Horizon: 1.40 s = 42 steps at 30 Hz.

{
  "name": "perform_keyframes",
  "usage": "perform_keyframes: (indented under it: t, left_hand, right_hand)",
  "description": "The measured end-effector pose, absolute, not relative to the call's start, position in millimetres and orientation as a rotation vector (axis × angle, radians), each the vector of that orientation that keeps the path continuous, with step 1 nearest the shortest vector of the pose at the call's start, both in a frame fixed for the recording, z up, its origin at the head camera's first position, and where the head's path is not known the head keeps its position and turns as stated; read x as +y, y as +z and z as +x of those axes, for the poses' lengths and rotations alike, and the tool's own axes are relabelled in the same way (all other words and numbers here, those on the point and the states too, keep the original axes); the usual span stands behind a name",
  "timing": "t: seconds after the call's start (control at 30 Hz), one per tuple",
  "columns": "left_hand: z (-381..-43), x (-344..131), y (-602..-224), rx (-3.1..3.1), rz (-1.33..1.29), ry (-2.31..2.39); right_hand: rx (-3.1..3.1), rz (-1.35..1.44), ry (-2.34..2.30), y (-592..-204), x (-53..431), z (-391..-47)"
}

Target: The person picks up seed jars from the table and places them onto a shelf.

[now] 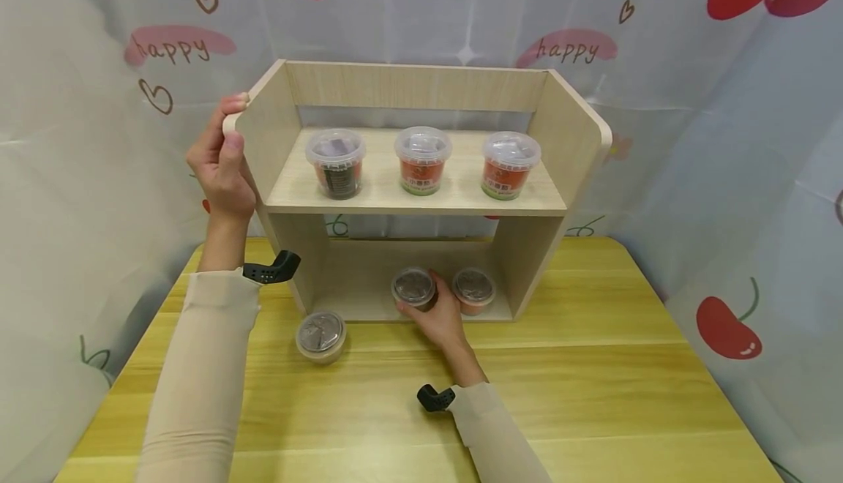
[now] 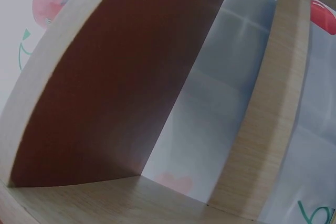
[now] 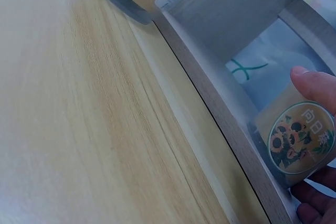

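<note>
My left hand [image 1: 224, 165] grips the front edge of the left side panel of a pale wooden two-tier shelf [image 1: 415, 211]; the left wrist view shows boards of the shelf but not the hand. Down on the lower tier, my right hand [image 1: 441, 315] holds a small lidded plastic tub [image 1: 413, 285] between thumb and fingers. A sunflower label [image 3: 301, 137] shows on that tub's side in the right wrist view. Just right of it stands another lidded tub [image 1: 473, 289], close to my fingers. A third tub [image 1: 320, 337] sits on the table in front of the shelf's left corner.
On the upper tier stand three clear-lidded tubs: a left one [image 1: 336, 165], a middle one [image 1: 422, 161] and a right one [image 1: 510, 165]. The shelf stands on a yellow wood-grain table [image 1: 612, 380]. Behind hangs a white curtain [image 1: 421, 22] printed with cherries and hearts.
</note>
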<state>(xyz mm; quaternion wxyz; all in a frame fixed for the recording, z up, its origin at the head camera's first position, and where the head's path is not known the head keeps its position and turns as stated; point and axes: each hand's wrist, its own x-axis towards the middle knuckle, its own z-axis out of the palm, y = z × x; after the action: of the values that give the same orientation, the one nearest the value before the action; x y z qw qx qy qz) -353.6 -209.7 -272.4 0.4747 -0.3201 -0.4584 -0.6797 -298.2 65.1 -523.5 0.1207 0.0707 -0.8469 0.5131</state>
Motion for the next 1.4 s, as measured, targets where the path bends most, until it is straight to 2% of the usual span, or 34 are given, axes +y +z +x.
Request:
perform_keyframes:
  t: [0.77,1.4]
  left_hand:
    - [-353.0,-211.1,-272.5,-1.129,-0.791,-1.665]
    - [-348.8,-210.0,-270.8,-1.111,-0.817,-1.703]
  right_hand:
    - [-2.441,0.225,1.464,-522.0,66.3,-286.9]
    - [-2.497,0.122,1.566,-512.7,67.4,-256.3]
